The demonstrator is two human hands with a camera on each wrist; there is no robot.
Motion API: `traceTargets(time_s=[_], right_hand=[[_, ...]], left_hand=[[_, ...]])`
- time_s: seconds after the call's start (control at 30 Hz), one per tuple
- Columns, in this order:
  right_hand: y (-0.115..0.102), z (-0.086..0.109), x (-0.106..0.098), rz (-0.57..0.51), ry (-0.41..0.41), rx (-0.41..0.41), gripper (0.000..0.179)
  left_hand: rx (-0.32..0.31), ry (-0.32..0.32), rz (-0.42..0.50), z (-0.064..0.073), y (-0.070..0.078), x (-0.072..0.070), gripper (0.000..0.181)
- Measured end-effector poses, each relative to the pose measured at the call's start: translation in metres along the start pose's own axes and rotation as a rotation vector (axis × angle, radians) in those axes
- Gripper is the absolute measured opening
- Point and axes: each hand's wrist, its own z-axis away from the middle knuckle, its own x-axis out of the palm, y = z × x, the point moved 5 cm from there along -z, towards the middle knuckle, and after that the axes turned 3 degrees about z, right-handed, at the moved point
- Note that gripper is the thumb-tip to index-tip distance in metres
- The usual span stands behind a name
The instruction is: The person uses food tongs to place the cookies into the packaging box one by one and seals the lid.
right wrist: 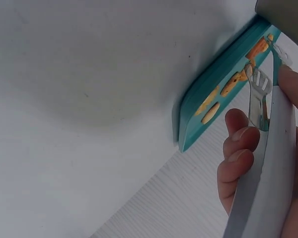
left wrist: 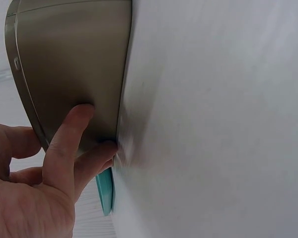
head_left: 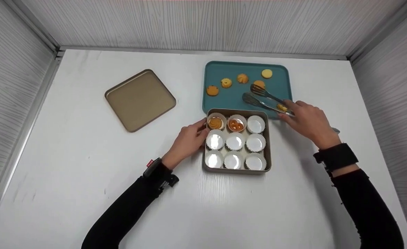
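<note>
My left hand (head_left: 188,140) holds the far left corner of a gold-brown square tin (head_left: 237,171), thumb and fingers against its outer walls. White paper cups (head_left: 234,141) stand in rows inside the tin. A swirled cookie (head_left: 215,123) is in the far left cup and a small pretzel (head_left: 236,125) in the cup beside it. In my right hand (head_left: 308,119) is a pair of serving tongs (head_left: 267,105), its slotted ends spread apart over a teal tray (head_left: 220,103). One end overlaps a round cookie (head_left: 259,83) on that tray. The right wrist view shows fingers curled round the tongs' pale handle (right wrist: 275,173).
Several other cookies lie on the teal tray, among them a plain yellow round (head_left: 267,73), a flower-shaped one (head_left: 226,83) and a dotted one (head_left: 212,90). The tin stands against the tray's near edge. At left on the white table is a gold-brown lid (head_left: 140,100).
</note>
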Motion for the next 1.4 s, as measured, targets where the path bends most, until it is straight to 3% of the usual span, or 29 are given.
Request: traceTargets(time_s=[0.3,0.63,0.97,1.4], right_hand=[[-0.006,0.01,-0.001,-0.007,0.026,0.018,0.052],[-0.006,0.003,0.008,-0.02,0.031,0.011,0.05],[-0.008,0.006,0.014,-0.012,0.117,-0.041,0.046],[-0.004,0.01,0.008,-0.147,0.052,0.016,0.052]], left_hand=[[-0.005,-0.009,-0.013,-0.002,0.001,0.0,0.051],[-0.008,-0.01,0.006,-0.001,-0.001,0.001,0.052],[-0.021,-0.007,0.009,0.001,0.0,-0.002,0.052],[-0.022,-0.019,0.021,-0.001,0.001,-0.001,0.052]])
